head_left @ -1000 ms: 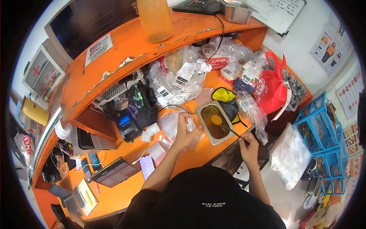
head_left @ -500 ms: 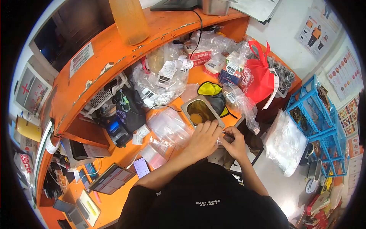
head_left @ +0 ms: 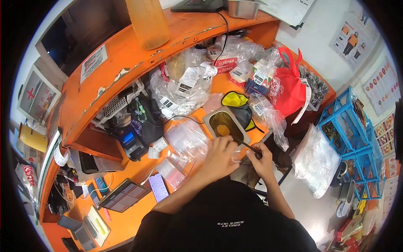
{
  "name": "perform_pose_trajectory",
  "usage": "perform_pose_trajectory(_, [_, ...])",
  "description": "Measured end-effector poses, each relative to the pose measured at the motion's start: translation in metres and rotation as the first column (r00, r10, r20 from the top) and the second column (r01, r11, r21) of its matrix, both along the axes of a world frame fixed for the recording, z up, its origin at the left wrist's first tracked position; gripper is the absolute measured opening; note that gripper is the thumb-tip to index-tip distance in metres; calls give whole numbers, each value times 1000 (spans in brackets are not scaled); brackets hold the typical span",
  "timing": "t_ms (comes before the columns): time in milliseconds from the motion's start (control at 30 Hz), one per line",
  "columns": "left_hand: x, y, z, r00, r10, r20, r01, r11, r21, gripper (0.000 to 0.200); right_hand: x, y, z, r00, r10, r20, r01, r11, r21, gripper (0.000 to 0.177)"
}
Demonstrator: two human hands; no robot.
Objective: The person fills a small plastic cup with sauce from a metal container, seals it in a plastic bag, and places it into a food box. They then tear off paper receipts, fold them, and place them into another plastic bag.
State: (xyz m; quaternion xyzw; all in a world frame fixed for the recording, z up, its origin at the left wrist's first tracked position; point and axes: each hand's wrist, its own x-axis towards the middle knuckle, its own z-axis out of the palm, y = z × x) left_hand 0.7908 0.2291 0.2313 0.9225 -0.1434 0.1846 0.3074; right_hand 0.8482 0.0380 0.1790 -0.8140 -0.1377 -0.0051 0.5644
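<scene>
A metal container [head_left: 245,132] with dark contents and a round ladle bowl [head_left: 223,130] inside stands near the front edge of the orange counter. My right hand [head_left: 261,158] is closed on the dark ladle handle [head_left: 249,147], which slants out over the container's near right side. My left hand [head_left: 221,156] is closed beside the near left side of the container, with a bit of clear plastic [head_left: 236,157] at its fingers. A black and yellow pouch [head_left: 240,108] lies just behind the container.
Clear plastic sleeves [head_left: 187,138] and a phone [head_left: 158,187] lie left of the container. Behind are bagged items [head_left: 180,90] and a red bag [head_left: 287,90]. A tablet [head_left: 124,196] stands at the lower left; blue baskets [head_left: 348,138] are at the right.
The ladle handle now shows in my right hand, and the ladle bowl sits higher in the container. My hands have moved slightly apart. The whole view has shifted a little.
</scene>
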Motion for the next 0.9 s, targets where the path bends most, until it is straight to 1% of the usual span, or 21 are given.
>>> perform_pose_trajectory(33, [-2, 6, -9, 996, 67, 54, -64, 997, -53, 53, 1, -1, -3, 1000, -4, -3, 4, 1000, 17, 28])
perform_pose_trajectory(67, [-2, 13, -16, 996, 66, 54, -64, 997, -51, 53, 1, 0, 0, 1000, -5, -3, 5, 1000, 19, 28])
perform_pose_trajectory(133, [-3, 29, -26, 968, 237, 87, -206, 940, -272, 48, 1, 2, 7, 999, -46, 7, 46, 999, -5, 23])
perform_pose_trajectory(167, [-2, 35, -30, 956, 284, 71, -240, 901, -361, 45, 3, 2, 8, 999, -40, 4, 40, 999, -5, 23])
perform_pose_trajectory(200, [0, 41, -34, 954, 292, 69, -250, 899, -361, 45, 5, 0, 8, 998, -56, 27, 57, 998, -25, 20])
perform_pose_trajectory(267, [6, 51, -36, 958, 280, 56, -201, 800, -565, 44, 11, -1, 14, 996, -69, 57, 71, 997, -32, 11])
perform_pose_trajectory(300, [7, 53, -36, 963, 263, 52, -182, 786, -591, 44, 11, -1, 20, 996, -75, 52, 75, 997, -12, 11])
perform_pose_trajectory(333, [9, 54, -38, 960, 273, 55, -189, 784, -591, 44, 11, 0, 29, 995, -82, 48, 82, 997, 8, 10])
perform_pose_trajectory(400, [17, 56, -49, 968, 249, 40, -164, 745, -647, 45, 12, 2, 36, 995, -82, 48, 81, 996, 26, 10])
perform_pose_trajectory(433, [22, 56, -50, 971, 226, 78, -117, 731, -672, 46, 13, 2, 37, 995, -92, 46, 90, 995, 43, 11])
perform_pose_trajectory(467, [24, 56, -50, 970, 231, 81, -117, 730, -673, 46, 14, 1, 36, 995, -87, 50, 85, 995, 43, 11])
perform_pose_trajectory(567, [30, 54, -51, 971, 222, 86, -111, 742, -661, 46, 11, -3, 16, 993, -66, 96, 69, 997, -33, 10])
perform_pose_trajectory(600, [30, 53, -52, 975, 217, 51, -128, 730, -671, 45, 9, -6, 11, 993, -61, 100, 65, 997, -33, 10])
perform_pose_trajectory(633, [32, 53, -53, 977, 211, 14, -145, 718, -681, 45, 7, -7, 9, 996, -60, 69, 66, 995, -77, 10])
perform_pose_trajectory(667, [34, 53, -53, 977, 215, 18, -145, 717, -682, 45, 6, -8, 9, 997, -62, 38, 66, 991, -120, 10])
perform_pose_trajectory(700, [36, 53, -53, 977, 211, 31, -139, 742, -655, 45, 6, -9, 10, 998, -44, 43, 48, 994, -99, 9])
perform_pose_trajectory(733, [38, 53, -53, 978, 206, 45, -133, 766, -628, 45, 6, -8, 16, 998, -43, 45, 47, 994, -98, 9])
perform_pose_trajectory(800, [41, 53, -56, 979, 201, 42, -132, 772, -621, 44, 5, -5, 36, 996, -60, 64, 63, 997, -48, 7])
perform_pose_trajectory(900, [46, 49, -59, 981, 189, 38, -125, 771, -624, 44, 5, -3, 68, 997, -62, 49, 64, 997, -41, 7])
